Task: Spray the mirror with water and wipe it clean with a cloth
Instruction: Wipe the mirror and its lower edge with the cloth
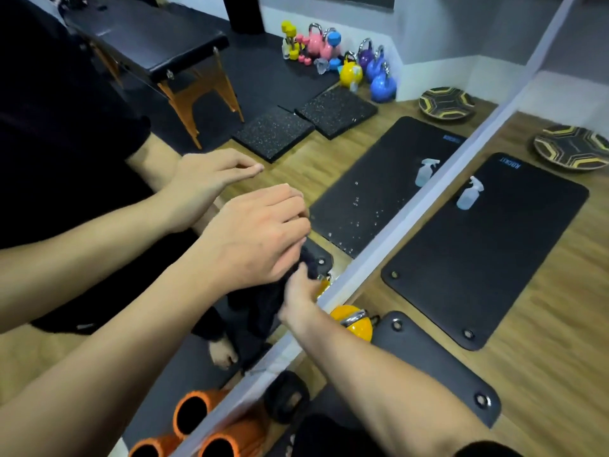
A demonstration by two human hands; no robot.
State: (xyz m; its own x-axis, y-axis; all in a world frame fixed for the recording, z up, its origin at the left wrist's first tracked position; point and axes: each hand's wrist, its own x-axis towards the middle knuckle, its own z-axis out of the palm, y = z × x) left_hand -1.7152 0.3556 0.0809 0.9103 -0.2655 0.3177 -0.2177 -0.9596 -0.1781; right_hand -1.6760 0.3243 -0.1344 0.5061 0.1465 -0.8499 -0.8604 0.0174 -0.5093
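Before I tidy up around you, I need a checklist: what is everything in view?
Wall mirror: one, white-edged, left, droplets on glass.
Dark cloth: one, black, against mirror.
Translucent plastic spray bottle: one, whitish, on far mat.
Black foam exercise mats: two, wooden floor, right.
Yellow kettlebell: one, beside mirror edge.
Black-and-yellow patterned disc: one, far right.
Orange foam roller: one, bottom, at mirror.
Coloured kettlebells: several, reflected, top.
Left grip: one, bare, curled over cloth.
Right grip: one, bare, pinching cloth below.

The mirror [329, 103] fills the view from nine to twelve o'clock, its lower edge running from six to one o'clock. At three o'clock a mat [487, 245] lies on the floor [560, 374], the spray bottle [469, 194] standing on it. A kettlebell [354, 323] sits centre, against the mirror's edge.
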